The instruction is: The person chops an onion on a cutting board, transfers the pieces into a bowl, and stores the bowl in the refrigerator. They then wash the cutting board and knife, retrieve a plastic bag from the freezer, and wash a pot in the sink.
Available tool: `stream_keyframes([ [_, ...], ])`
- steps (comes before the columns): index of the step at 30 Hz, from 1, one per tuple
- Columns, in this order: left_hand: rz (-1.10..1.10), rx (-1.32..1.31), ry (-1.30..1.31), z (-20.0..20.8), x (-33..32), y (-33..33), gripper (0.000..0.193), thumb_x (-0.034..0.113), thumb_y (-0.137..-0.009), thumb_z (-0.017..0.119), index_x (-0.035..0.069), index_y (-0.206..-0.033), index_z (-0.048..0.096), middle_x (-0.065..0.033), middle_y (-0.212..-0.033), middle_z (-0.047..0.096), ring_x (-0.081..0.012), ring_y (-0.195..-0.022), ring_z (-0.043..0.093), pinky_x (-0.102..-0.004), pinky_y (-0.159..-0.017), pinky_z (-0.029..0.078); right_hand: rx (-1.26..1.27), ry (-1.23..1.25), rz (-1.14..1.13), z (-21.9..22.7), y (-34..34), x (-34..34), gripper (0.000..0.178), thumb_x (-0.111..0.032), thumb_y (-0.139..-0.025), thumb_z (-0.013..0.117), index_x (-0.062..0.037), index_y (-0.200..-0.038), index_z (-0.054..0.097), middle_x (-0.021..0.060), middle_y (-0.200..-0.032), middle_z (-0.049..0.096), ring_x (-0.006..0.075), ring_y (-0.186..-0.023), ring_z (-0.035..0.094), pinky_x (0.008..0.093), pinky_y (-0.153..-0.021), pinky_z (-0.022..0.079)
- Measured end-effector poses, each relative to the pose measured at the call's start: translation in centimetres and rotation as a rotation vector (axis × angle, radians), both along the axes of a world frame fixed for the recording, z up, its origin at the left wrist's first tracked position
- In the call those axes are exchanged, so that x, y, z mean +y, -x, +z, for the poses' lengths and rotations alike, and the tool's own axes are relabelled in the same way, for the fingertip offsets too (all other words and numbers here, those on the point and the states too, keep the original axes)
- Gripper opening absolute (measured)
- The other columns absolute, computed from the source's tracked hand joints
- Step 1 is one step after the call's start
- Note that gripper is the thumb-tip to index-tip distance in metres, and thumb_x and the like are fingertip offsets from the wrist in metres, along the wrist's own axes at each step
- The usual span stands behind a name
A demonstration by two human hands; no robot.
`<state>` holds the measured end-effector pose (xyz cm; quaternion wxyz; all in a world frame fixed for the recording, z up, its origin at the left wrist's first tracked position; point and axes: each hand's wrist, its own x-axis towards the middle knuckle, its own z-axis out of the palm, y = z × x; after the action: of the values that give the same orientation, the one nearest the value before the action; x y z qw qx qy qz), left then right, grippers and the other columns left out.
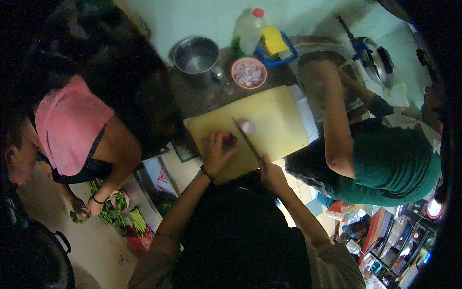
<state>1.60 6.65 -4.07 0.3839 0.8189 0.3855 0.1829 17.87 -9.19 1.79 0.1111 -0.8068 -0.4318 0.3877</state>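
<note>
On a pale yellow cutting board [284,115], my left hand [217,155] closes its fingers and thumb round a dark red onion [229,140]. Part of that onion is hidden by the fingers. My right hand [272,176] grips a kitchen knife [248,140] by its handle, the blade slanting away to the left over the board. Right of the blade, near its tip, lies a pale, peeled onion piece [248,126]. Beyond the board's far edge stands a pink bowl [249,85] of chopped onion.
Behind the board are a metal pot [196,56], a bottle with a red cap [252,36] and a blue basket [292,54] with a yellow sponge. A person in green [390,164] reaches into the sink [308,91] at right. At left, another person handles leafy greens [113,212].
</note>
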Motion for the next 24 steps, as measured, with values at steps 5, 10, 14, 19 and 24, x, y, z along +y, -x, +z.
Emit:
stream_keyframes([
  [5,0.037,-0.031,0.018,-1.1,-0.1,-0.6,0.047,0.019,-0.075,0.075,0.009,-0.114,0.052,-0.0152,-0.120,0.050,-0.0344,-0.110,0.052,-0.0420,-0.092,0.046,-0.019,-0.009,-0.001,-0.7,0.4,0.4,0.025,-0.029,-0.098,0.037,-0.0072,-0.109,0.044,0.0298,-0.078,0.061,0.0506,-0.074,0.059,0.0595,-0.064,0.044],
  [10,0.066,-0.009,-0.005,-1.2,0.1,-0.4,0.042,0.020,-0.076,0.074,0.011,-0.112,0.054,-0.0139,-0.120,0.051,-0.0342,-0.115,0.048,-0.0426,-0.098,0.041,0.014,0.044,-0.011,-1.6,0.9,1.0,0.026,-0.030,-0.099,0.036,-0.0079,-0.111,0.042,0.0325,-0.082,0.060,0.0527,-0.078,0.057,0.0613,-0.066,0.042],
  [14,0.047,-0.017,0.029,-1.1,0.1,0.4,0.039,0.022,-0.077,0.074,0.010,-0.109,0.055,-0.0126,-0.121,0.051,-0.0342,-0.120,0.044,-0.0430,-0.102,0.037,0.029,0.066,-0.016,-2.0,1.6,1.0,0.027,-0.030,-0.098,0.036,-0.0083,-0.112,0.042,0.0344,-0.084,0.059,0.0540,-0.081,0.056,0.0624,-0.068,0.041],
  [19,0.004,-0.080,-0.067,-1.6,0.2,0.9,0.037,0.020,-0.076,0.075,0.009,-0.106,0.057,-0.0131,-0.122,0.051,-0.0337,-0.116,0.049,-0.0420,-0.097,0.043,-0.022,0.008,0.036,-2.1,2.2,0.8,0.018,-0.024,-0.096,0.039,-0.0109,-0.108,0.039,0.0306,-0.077,0.060,0.0515,-0.073,0.058,0.0604,-0.060,0.042],
  [24,0.033,-0.103,-0.089,-1.9,0.0,0.9,0.032,0.016,-0.078,0.073,0.009,-0.105,0.058,-0.0133,-0.122,0.051,-0.0332,-0.113,0.052,-0.0412,-0.093,0.046,-0.033,-0.044,0.075,-2.4,2.4,1.1,0.019,-0.024,-0.096,0.039,-0.0111,-0.110,0.038,0.0295,-0.073,0.060,0.0508,-0.069,0.058,0.0600,-0.057,0.042],
])
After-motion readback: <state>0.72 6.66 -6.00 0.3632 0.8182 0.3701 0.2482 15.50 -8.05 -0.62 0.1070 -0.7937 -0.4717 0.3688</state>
